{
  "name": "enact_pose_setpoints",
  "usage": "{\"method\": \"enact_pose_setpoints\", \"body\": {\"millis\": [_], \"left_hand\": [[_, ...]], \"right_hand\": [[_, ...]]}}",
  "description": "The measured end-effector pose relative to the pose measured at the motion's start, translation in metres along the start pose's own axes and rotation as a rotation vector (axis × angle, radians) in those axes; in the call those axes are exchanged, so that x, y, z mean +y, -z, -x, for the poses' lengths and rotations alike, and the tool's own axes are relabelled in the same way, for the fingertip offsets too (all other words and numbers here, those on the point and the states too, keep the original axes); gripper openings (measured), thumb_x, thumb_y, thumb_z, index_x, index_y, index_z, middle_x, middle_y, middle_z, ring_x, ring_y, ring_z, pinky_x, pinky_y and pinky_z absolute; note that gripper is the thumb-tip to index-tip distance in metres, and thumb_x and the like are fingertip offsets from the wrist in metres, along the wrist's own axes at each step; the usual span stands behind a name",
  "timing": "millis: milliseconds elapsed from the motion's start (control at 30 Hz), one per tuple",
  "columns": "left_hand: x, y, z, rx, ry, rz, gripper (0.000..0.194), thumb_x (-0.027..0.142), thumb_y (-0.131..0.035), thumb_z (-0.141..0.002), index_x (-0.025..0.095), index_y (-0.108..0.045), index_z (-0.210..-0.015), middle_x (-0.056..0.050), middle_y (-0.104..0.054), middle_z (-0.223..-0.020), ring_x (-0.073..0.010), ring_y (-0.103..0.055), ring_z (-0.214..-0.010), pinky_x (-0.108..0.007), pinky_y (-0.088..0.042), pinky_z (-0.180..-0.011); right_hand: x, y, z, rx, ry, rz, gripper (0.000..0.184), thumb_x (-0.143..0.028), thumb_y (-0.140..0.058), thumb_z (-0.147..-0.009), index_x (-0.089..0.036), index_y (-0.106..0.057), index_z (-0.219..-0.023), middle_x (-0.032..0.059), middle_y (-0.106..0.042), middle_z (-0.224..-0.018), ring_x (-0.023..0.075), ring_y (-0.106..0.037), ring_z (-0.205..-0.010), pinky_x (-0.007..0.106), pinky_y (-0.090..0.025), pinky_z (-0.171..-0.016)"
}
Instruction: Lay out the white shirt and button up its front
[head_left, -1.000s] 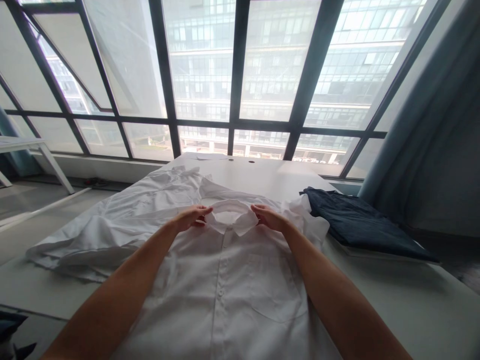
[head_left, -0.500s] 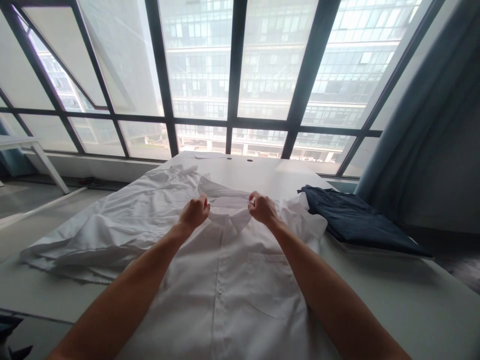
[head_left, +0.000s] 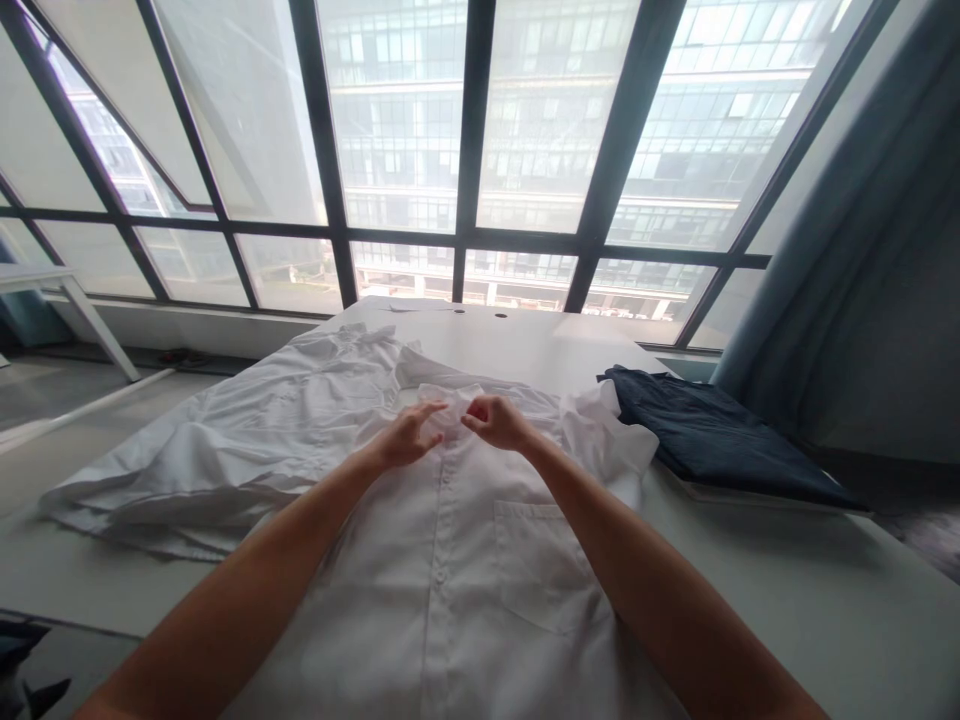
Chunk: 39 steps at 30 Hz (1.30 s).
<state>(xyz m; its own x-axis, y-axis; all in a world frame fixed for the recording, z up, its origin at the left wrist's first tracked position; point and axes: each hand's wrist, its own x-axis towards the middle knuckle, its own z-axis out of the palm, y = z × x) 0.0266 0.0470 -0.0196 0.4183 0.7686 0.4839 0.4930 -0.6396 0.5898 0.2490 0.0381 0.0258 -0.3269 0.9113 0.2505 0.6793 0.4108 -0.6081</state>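
A white button-up shirt [head_left: 450,560] lies flat on the white table [head_left: 787,580], front side up, its chest pocket to the right. Both my hands meet at its collar [head_left: 450,400]. My left hand [head_left: 409,435] rests on the left side of the collar with fingers partly stretched toward the middle. My right hand [head_left: 495,422] is curled, pinching the collar cloth near the top button. More white shirts [head_left: 225,450] lie crumpled in a pile to the left, touching the flat shirt.
A folded dark navy garment [head_left: 712,450] lies on the table's right side. Tall windows with dark frames [head_left: 472,150] stand beyond the table's far edge. A blue-grey curtain [head_left: 862,250] hangs at right. Another table's leg [head_left: 97,330] shows at far left.
My hands have moved from the outer sides of the collar inward to its front middle. The collar, earlier standing open in a ring, is now pressed flatter.
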Motion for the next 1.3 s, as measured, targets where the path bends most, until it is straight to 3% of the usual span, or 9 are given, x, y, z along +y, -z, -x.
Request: {"method": "enact_pose_setpoints", "body": {"millis": [100,200,300,400,567,667,833,1167,1300], "left_hand": [[0.014,0.009,0.002,-0.053,-0.069,-0.207,0.017,0.022,-0.068,-0.080,0.018,-0.075,-0.095,-0.013,-0.068,-0.116,-0.0285,-0.064,-0.113,-0.042,-0.047,-0.106],[0.028,0.016,0.001,-0.128,0.008,-0.270,0.013,0.022,-0.063,-0.082,0.016,-0.074,-0.083,-0.010,-0.072,-0.093,-0.0218,-0.067,-0.086,-0.032,-0.052,-0.083],[0.034,0.020,0.000,-0.245,0.092,-0.259,0.018,0.026,-0.061,-0.084,0.015,-0.075,-0.083,-0.005,-0.070,-0.074,-0.0167,-0.062,-0.067,-0.025,-0.046,-0.065],[0.034,0.025,0.001,-0.369,0.140,-0.198,0.018,0.029,-0.064,-0.081,0.015,-0.075,-0.080,-0.002,-0.069,-0.068,-0.0144,-0.059,-0.063,-0.022,-0.041,-0.060],[0.039,0.032,0.004,-0.715,0.332,0.043,0.030,0.043,-0.071,-0.077,0.014,-0.074,-0.081,-0.001,-0.066,-0.062,-0.0119,-0.056,-0.054,-0.020,-0.040,-0.052],[0.047,0.027,0.005,-0.819,0.411,0.115,0.036,0.049,-0.076,-0.074,0.014,-0.074,-0.081,-0.001,-0.066,-0.062,-0.0122,-0.056,-0.051,-0.020,-0.041,-0.048],[0.055,0.016,0.004,-0.817,0.388,0.132,0.029,0.039,-0.075,-0.075,0.014,-0.067,-0.064,0.000,-0.059,-0.052,-0.0110,-0.051,-0.044,-0.020,-0.037,-0.044],[0.052,0.007,0.004,-0.739,0.534,0.157,0.001,0.016,-0.064,-0.069,0.016,-0.065,-0.068,0.003,-0.055,-0.050,-0.0123,-0.053,-0.046,-0.020,-0.041,-0.046],[0.053,0.005,0.004,-0.675,0.593,0.207,0.003,0.018,-0.065,-0.066,0.016,-0.062,-0.065,0.004,-0.051,-0.048,-0.0115,-0.050,-0.044,-0.020,-0.039,-0.045]], "right_hand": [[-0.015,-0.005,0.008,-0.333,-0.009,0.082,0.037,-0.039,-0.066,-0.091,-0.015,-0.062,-0.063,0.0000,-0.059,-0.054,0.0109,-0.055,-0.051,0.020,-0.038,-0.051],[-0.034,-0.014,0.016,-0.539,-0.087,0.178,0.053,-0.054,-0.064,-0.090,-0.016,-0.057,-0.054,0.0018,-0.058,-0.051,0.0122,-0.056,-0.049,0.021,-0.039,-0.051],[-0.050,-0.025,0.022,-0.527,-0.122,0.367,0.054,-0.059,-0.068,-0.085,-0.018,-0.057,-0.052,0.0036,-0.056,-0.050,0.0175,-0.061,-0.057,0.024,-0.043,-0.055],[-0.058,-0.030,0.025,-0.537,-0.183,0.373,0.041,-0.045,-0.071,-0.084,-0.018,-0.060,-0.055,0.0047,-0.058,-0.051,0.0211,-0.063,-0.058,0.027,-0.048,-0.056],[-0.052,-0.023,0.022,-0.662,-0.446,-0.008,0.023,-0.018,-0.066,-0.083,-0.015,-0.062,-0.060,0.0052,-0.064,-0.056,0.0169,-0.063,-0.050,0.026,-0.055,-0.051],[-0.043,-0.015,0.019,-0.756,-0.521,-0.243,0.016,-0.014,-0.067,-0.084,-0.011,-0.066,-0.068,0.0043,-0.067,-0.059,0.0145,-0.065,-0.052,0.023,-0.058,-0.054],[-0.039,-0.004,0.018,-0.811,-0.548,-0.341,0.017,-0.007,-0.059,-0.087,-0.009,-0.065,-0.071,0.0038,-0.067,-0.057,0.0135,-0.066,-0.052,0.021,-0.058,-0.055],[-0.051,-0.014,0.019,-0.794,-0.558,-0.020,0.022,-0.004,-0.056,-0.083,-0.009,-0.063,-0.063,0.0018,-0.061,-0.048,0.0134,-0.059,-0.042,0.021,-0.053,-0.046],[-0.049,-0.013,0.019,-0.770,-0.546,-0.108,0.022,-0.003,-0.055,-0.082,-0.010,-0.062,-0.063,0.0017,-0.061,-0.048,0.0136,-0.059,-0.044,0.022,-0.053,-0.048]]}}
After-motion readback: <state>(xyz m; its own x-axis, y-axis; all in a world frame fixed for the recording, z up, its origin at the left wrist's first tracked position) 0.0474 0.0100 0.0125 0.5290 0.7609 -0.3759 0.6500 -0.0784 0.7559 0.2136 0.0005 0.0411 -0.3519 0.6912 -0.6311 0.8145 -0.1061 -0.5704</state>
